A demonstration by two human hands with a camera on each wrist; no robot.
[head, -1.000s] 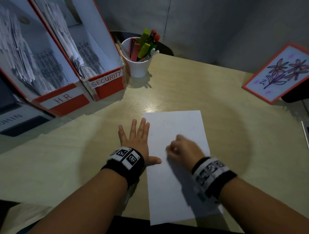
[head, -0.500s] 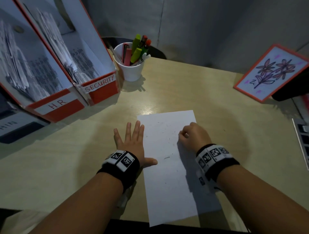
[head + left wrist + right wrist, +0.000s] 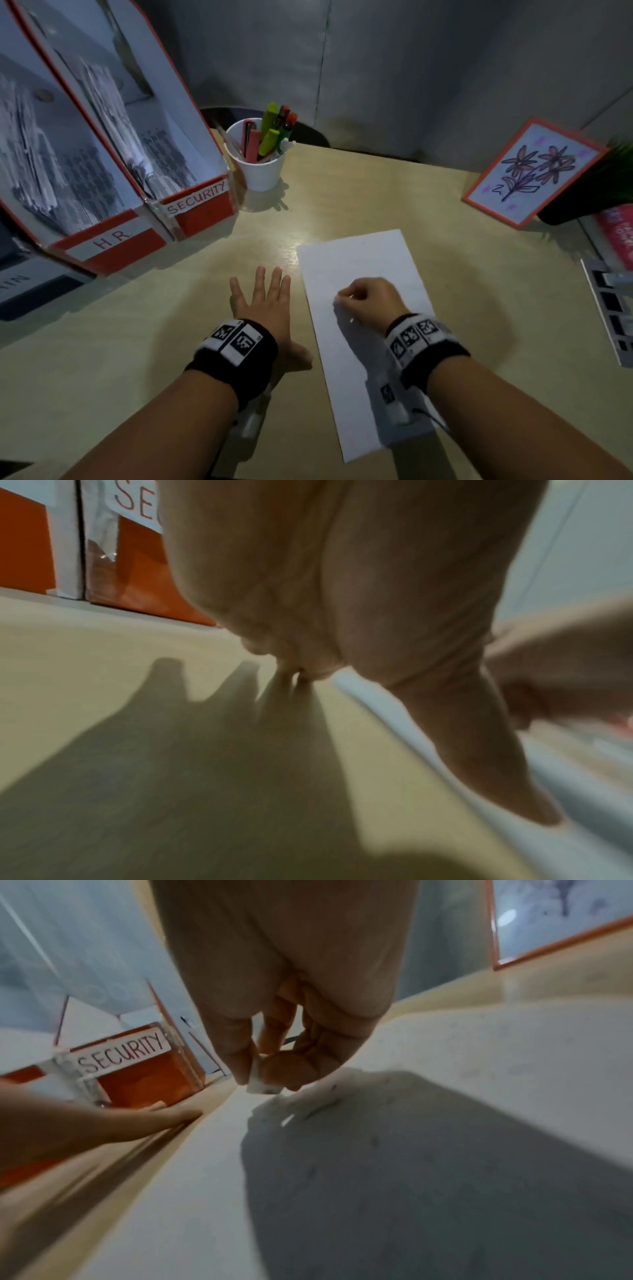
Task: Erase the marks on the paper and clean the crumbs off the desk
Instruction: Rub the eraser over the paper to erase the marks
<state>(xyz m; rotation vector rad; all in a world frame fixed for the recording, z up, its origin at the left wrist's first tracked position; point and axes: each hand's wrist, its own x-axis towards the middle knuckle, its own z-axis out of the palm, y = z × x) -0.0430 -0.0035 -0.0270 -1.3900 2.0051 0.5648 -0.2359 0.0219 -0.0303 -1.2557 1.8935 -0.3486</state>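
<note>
Since half a second ago the right hand point(image 3: 368, 301) has slid leftward across the paper point(image 3: 356, 260), from its right edge toward the middle. Nearest, that sheet lies flat on the counter point(image 3: 496, 308), its near end under the right wrist. The right hand's fingers are curled, pinching a small white eraser point(image 3: 262, 1087) with its tip at or just above the sheet; thin dark crumbs point(image 3: 322, 1108) lie scattered around it. The left hand point(image 3: 265, 308) lies spread flat on the counter just left of the sheet, its thumb at the paper's edge. Few marks are visible, so erasing looks well along — sweeping crumbs off the counter remains. Farther back stand a pen cup point(image 3: 258, 164), red file boxes point(image 3: 202, 209) and a flower drawing point(image 3: 529, 171).
</note>
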